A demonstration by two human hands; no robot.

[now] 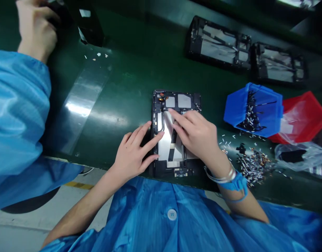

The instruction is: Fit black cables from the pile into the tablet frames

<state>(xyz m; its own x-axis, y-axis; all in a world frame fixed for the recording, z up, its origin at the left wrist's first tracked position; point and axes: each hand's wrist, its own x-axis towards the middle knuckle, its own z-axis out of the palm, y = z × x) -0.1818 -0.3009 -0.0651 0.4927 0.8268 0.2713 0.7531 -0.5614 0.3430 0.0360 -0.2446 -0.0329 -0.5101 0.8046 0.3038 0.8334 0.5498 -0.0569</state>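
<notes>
Blue bin [236, 108], red bin [305, 115], dark green belt [129, 80], shiny blue smock [140, 210], black tablet frame [161, 101]

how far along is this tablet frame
Done: two silver plates sit at the top of the black tablet frame. In hand: the left hand and right hand rest on its silver sheet beside a black strip. Left: two more frames lie up the bench, near a blue bin of small parts.

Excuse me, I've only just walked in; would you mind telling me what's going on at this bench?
A person has both hands on an opened tablet frame lying on the green bench. The left hand and right hand rest on its silver sheet, holding nothing. A blue bin of small parts sits nearby, while a co-worker's hand grasps something dark.
</notes>
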